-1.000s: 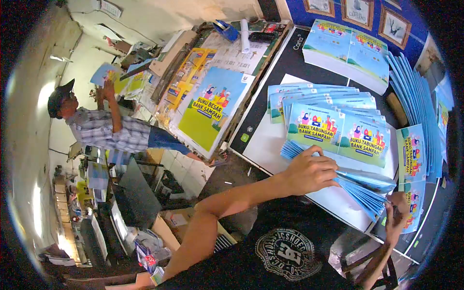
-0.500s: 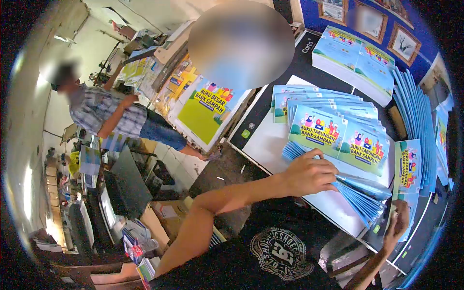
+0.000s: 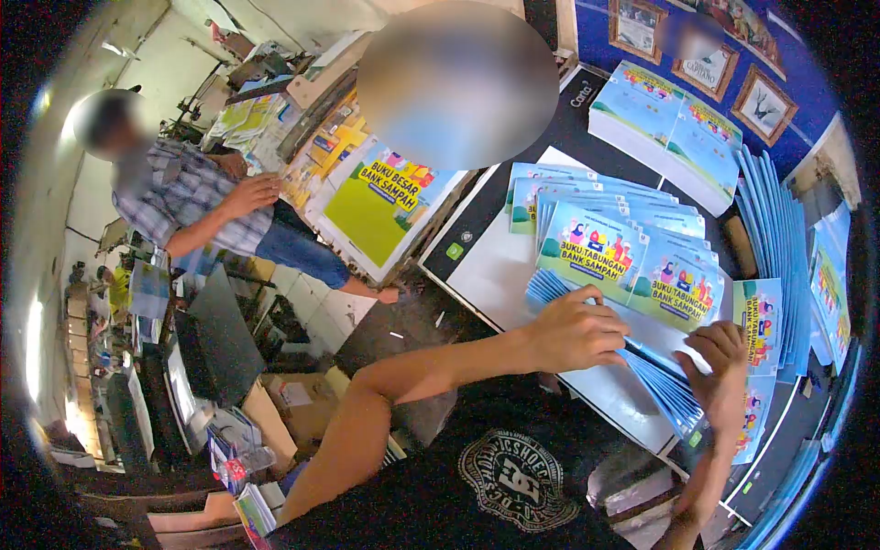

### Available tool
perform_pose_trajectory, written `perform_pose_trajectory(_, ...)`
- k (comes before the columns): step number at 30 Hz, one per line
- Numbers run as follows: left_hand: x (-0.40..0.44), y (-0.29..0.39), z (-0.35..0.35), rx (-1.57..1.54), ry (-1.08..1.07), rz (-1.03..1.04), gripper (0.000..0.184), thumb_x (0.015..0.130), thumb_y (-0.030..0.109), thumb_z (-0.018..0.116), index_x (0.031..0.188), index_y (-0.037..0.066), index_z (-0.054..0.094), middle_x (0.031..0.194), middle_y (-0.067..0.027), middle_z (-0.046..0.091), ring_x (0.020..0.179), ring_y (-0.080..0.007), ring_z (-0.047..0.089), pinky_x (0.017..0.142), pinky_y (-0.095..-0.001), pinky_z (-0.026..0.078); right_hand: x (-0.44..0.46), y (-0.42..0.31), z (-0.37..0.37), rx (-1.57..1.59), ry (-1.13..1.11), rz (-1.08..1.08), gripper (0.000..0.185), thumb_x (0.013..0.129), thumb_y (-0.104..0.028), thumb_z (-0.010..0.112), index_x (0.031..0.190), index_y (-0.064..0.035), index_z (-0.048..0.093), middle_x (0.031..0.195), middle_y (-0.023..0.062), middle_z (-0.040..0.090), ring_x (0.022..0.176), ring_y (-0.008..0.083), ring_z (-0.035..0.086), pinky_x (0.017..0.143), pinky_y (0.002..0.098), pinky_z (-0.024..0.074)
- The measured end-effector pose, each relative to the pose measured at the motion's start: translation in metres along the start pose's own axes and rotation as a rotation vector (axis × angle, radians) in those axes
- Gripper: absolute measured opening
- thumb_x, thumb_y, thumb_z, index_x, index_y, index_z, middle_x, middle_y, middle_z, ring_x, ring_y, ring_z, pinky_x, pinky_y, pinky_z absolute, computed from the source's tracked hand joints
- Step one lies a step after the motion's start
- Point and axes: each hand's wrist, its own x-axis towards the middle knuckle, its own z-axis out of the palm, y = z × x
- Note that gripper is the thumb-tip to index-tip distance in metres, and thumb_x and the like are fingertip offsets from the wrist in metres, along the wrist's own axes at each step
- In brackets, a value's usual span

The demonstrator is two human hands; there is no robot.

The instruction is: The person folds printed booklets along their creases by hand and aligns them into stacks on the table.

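Note:
A fanned stack of blue booklets (image 3: 653,390) lies folded-edge toward me on the white table top, with printed covers (image 3: 596,247) reading "Buku Tabungan Bank Sampah" spread behind it. My left hand (image 3: 579,332) is over the near edge of this stack, its fingers curled down onto the booklets; the fingertips are partly hidden. At the stack's right end is my right hand (image 3: 720,376), thumb and fingers apart, with nothing visible between them. Beside it hangs an upright-looking open cover (image 3: 757,321) at the table's right side.
A thick pile of printed sheets (image 3: 674,119) stands at the back. Rows of blue booklets (image 3: 772,243) lean at the right. Across a gap, a table holds a "Buku Besar" poster (image 3: 380,202). A person in a checked shirt (image 3: 197,197) stands left; another, blurred, is behind the table.
My right hand has moved up and left, from the hanging cover to the end of the booklet stack, and its fingers have spread. My left hand stays on the stack.

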Motion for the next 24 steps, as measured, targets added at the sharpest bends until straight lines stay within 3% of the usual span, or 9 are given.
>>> perform_pose_trajectory(5, -0.001, -0.001, -0.001, 0.004, 0.004, 0.032, 0.022, 0.084, 0.036, 0.074, 0.091, 0.016, 0.069, 0.111, 0.003, 0.071, 0.105, -0.0119, 0.066, 0.089, -0.0352, 0.046, 0.018, -0.001, 0.019, 0.057, -0.093, -0.138, 0.02, 0.065, -0.005, 0.083, 0.08, -0.0048, 0.07, 0.081, 0.0057, 0.066, 0.08, 0.0251, 0.06, 0.074, 0.0396, 0.043)
perform_pose_trajectory(9, -0.001, -0.001, 0.0, 0.001, 0.024, 0.03, 0.024, 0.084, 0.037, 0.075, 0.091, 0.016, 0.069, 0.11, 0.0028, 0.072, 0.103, -0.0127, 0.067, 0.088, -0.035, 0.046, 0.015, 0.006, 0.021, 0.077, -0.152, -0.12, 0.017, 0.072, -0.014, 0.082, 0.081, -0.0072, 0.07, 0.082, 0.0056, 0.066, 0.082, 0.0263, 0.061, 0.077, 0.0413, 0.0454)
perform_pose_trajectory(21, 0.003, -0.004, 0.002, 0.013, 0.07, 0.035, 0.026, 0.084, 0.041, 0.074, 0.087, 0.016, 0.068, 0.107, 0.0024, 0.073, 0.1, -0.0123, 0.068, 0.087, -0.0343, 0.046, 0.007, 0.001, 0.014, 0.189, -0.171, -0.077, 0.018, 0.071, -0.007, 0.081, 0.086, -0.003, 0.071, 0.083, 0.0097, 0.069, 0.079, 0.0284, 0.062, 0.073, 0.0406, 0.0447)
perform_pose_trajectory(24, 0.002, -0.004, 0.002, 0.001, 0.068, 0.029, 0.026, 0.084, 0.041, 0.074, 0.087, 0.016, 0.068, 0.107, 0.0028, 0.072, 0.1, -0.0121, 0.068, 0.088, -0.0343, 0.046, 0.01, -0.005, 0.01, 0.177, -0.172, -0.085, 0.017, 0.073, -0.009, 0.079, 0.087, -0.006, 0.071, 0.084, 0.0063, 0.069, 0.079, 0.027, 0.062, 0.075, 0.0405, 0.0443)
